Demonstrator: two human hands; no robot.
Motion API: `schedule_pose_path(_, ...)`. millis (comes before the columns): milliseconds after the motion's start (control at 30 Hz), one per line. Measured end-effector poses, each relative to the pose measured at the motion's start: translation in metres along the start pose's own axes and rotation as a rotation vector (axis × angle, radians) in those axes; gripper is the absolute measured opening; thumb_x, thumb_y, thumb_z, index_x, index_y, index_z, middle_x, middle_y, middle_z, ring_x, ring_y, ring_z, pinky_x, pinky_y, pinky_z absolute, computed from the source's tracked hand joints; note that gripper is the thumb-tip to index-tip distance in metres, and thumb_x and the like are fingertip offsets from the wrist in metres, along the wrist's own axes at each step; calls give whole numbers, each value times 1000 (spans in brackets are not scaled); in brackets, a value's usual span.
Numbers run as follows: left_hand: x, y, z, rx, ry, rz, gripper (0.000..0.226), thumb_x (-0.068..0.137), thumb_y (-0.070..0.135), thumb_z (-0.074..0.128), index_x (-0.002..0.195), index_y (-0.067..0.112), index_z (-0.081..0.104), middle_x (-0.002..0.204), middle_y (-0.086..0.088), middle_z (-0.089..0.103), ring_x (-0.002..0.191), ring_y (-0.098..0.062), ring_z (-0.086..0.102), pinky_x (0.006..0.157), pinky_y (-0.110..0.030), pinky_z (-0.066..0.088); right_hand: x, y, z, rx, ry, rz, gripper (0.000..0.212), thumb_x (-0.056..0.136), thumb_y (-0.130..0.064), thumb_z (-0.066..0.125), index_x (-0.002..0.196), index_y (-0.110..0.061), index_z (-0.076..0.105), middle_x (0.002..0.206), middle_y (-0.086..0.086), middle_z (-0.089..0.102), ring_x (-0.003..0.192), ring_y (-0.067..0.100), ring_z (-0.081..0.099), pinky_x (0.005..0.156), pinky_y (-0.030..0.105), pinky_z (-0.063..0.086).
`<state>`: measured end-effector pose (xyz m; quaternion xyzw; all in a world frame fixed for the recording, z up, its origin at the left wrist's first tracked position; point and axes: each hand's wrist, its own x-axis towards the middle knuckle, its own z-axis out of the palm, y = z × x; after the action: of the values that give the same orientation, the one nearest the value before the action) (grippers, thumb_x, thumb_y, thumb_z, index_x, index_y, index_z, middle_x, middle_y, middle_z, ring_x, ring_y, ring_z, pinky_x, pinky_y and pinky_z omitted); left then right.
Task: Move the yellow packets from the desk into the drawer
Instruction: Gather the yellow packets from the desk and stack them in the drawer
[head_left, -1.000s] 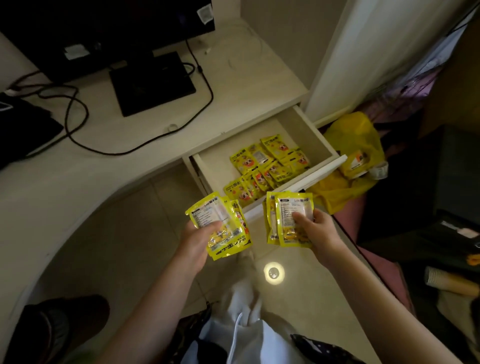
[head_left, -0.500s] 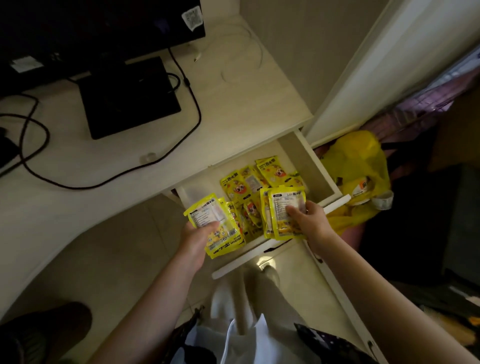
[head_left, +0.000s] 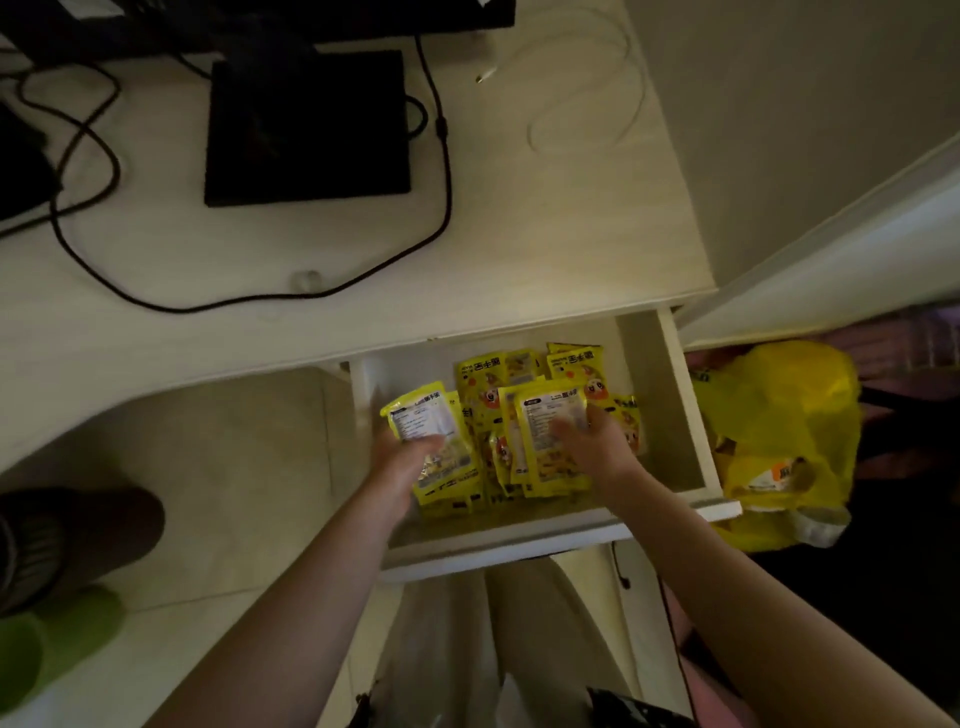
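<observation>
Both hands are down in the open drawer (head_left: 691, 415) right now. The left hand (head_left: 402, 462) has its fingers (head_left: 426, 442) curled over a small bunch of yellow packets (head_left: 441, 457), white label side up, at the drawer's left end. The right hand (head_left: 597, 447) pinches another bunch (head_left: 550, 441) the same way, fingers wrapped over the top face, just right of the first bunch. It's a bit blurry, so I can't tell if either bunch is touching the drawer bottom or just hanging over it.

Behind and under those there's already a loose pile of packets (head_left: 498, 374) lying in the drawer, mostly toward the far side and the middle.

Outward from there: the white tabletop (head_left: 545, 234) sits above the drawer with a black monitor base (head_left: 306, 124) on it and a black cable (head_left: 260, 301) looping across the front. A yellow plastic bag (head_left: 779, 415) sits on the floor right of the drawer, and there's a dark slipper (head_left: 67, 540) on the tiles far left.
</observation>
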<state>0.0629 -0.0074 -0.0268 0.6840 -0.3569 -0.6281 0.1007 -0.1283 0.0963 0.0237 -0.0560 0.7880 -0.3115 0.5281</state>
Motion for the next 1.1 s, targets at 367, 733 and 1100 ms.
schedule_pose_path(367, 67, 9, 23, -9, 57, 37, 31, 76, -3, 69, 95, 21, 64, 100, -9, 69, 93, -27, 66, 90, -40, 52, 88, -18, 42, -205, 3, 6, 45, 92, -21, 58, 132, -3, 47, 120, 15, 58, 110, 31, 58, 86, 37, 48)
schedule_pose_path(733, 75, -2, 21, 111, 52, 40, 40, 78, 1, 70, 115, 15, 61, 105, -2, 65, 96, -18, 60, 77, -25, 44, 102, 1, 40, -213, -36, 35, 47, 89, -18, 62, 133, -4, 49, 125, 15, 61, 110, 29, 60, 83, 35, 50)
schedule_pose_path(1100, 64, -8, 17, 438, 75, 9, 39, 82, 1, 61, 119, 13, 56, 111, -7, 66, 101, -23, 63, 81, -32, 52, 79, 0, 30, -467, -16, -138, 38, 93, -16, 55, 129, -10, 50, 113, 12, 65, 86, 24, 62, 56, 27, 48)
